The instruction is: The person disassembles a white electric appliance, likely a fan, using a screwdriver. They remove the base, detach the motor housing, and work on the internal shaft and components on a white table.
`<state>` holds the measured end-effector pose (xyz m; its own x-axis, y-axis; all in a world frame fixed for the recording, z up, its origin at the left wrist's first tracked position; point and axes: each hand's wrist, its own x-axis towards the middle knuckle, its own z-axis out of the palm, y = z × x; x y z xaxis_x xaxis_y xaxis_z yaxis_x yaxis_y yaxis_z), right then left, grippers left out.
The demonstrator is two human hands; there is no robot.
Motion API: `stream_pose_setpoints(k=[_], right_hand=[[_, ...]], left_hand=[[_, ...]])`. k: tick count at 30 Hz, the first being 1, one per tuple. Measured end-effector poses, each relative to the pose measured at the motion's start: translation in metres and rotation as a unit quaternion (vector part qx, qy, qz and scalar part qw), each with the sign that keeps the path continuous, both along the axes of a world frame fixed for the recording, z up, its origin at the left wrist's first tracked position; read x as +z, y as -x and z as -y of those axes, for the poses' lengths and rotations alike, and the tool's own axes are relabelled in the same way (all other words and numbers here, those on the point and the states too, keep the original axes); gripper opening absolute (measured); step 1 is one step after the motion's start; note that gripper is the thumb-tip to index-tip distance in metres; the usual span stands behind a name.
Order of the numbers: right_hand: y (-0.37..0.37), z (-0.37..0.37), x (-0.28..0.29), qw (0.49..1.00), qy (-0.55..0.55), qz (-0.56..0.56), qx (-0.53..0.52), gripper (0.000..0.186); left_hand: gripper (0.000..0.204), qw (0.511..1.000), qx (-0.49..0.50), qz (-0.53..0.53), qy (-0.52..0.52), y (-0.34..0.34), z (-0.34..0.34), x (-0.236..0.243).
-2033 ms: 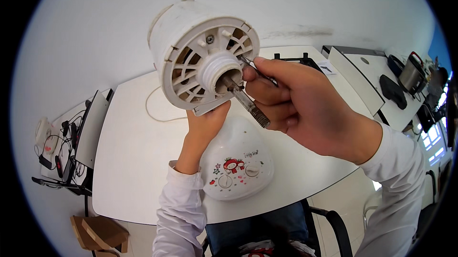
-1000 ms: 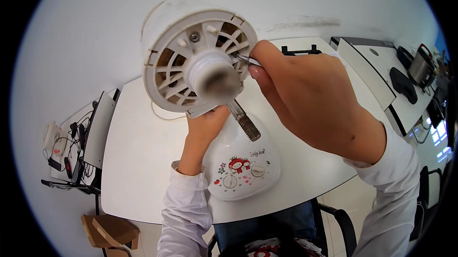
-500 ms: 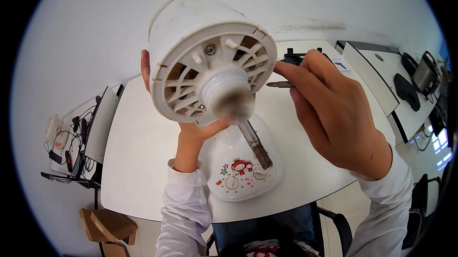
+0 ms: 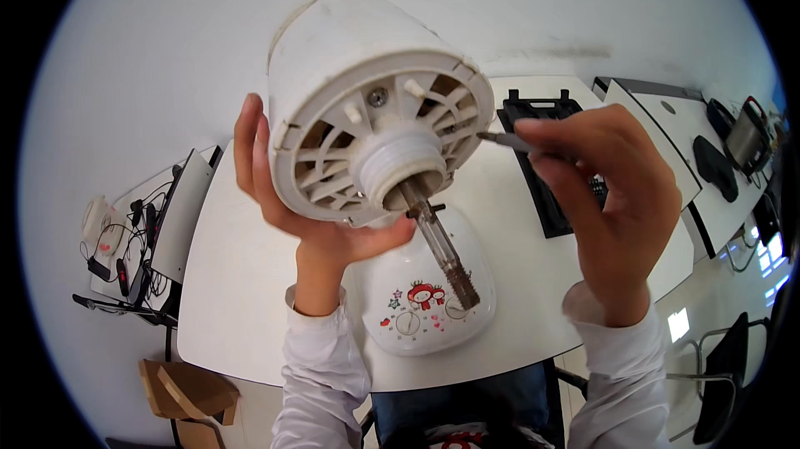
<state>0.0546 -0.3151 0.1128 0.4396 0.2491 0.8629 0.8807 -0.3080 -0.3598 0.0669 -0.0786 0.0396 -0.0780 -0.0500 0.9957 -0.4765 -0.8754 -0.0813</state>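
A white fan motor housing (image 4: 367, 41) tilts toward me, its slotted front showing screws and pegs. From its threaded collar (image 4: 398, 157) sticks a metal shaft (image 4: 439, 242) with a rusty threaded end. My left hand (image 4: 312, 228) is curved around the housing's lower left, fingers along the side and thumb beneath the collar. Between thumb and fingers, my right hand (image 4: 621, 191) pinches a screwdriver bit (image 4: 504, 142), its tip at the housing's right rim; I cannot tell whether they touch. Below is the white fan base (image 4: 400, 282) with red cartoon prints and two round knobs.
The base stands on a white table (image 4: 242, 299). Behind my right hand lies an open black tool case (image 4: 546, 207). A side table at left holds tangled cables (image 4: 137, 241). Further right are a metal kettle (image 4: 744, 137) and a black chair (image 4: 725, 374). A cardboard box (image 4: 187, 391) sits at lower left.
My right hand has turned and shifted right, and the bit's tip rose to the housing's rim. The blurred round shape over the collar is gone, baring its opening. More left fingers show.
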Motion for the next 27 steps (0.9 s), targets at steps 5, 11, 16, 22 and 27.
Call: stream_pose_setpoints(k=[5,11,16,22,27], right_hand=[[0.002,-0.018,0.003,0.988,-0.077,0.122,0.054,0.03],[0.005,-0.017,-0.003,0.969,-0.146,0.137,0.146,0.033],[-0.011,-0.02,-0.021,0.959,-0.171,0.148,0.171,0.032],[-0.016,-0.02,-0.03,0.967,-0.08,0.199,0.137,0.031],[-0.021,-0.016,-0.027,0.966,-0.033,0.222,0.13,0.033]], left_hand=[[0.091,0.992,0.068,0.049,-0.09,0.042,0.015,0.04],[0.027,0.988,0.094,-0.113,-0.049,0.094,0.06,0.044],[0.025,0.968,0.124,-0.203,-0.082,0.109,0.068,0.051],[0.015,0.961,0.167,-0.202,-0.087,0.108,0.067,0.043],[0.014,0.973,0.143,-0.136,-0.118,0.108,0.063,0.034]])
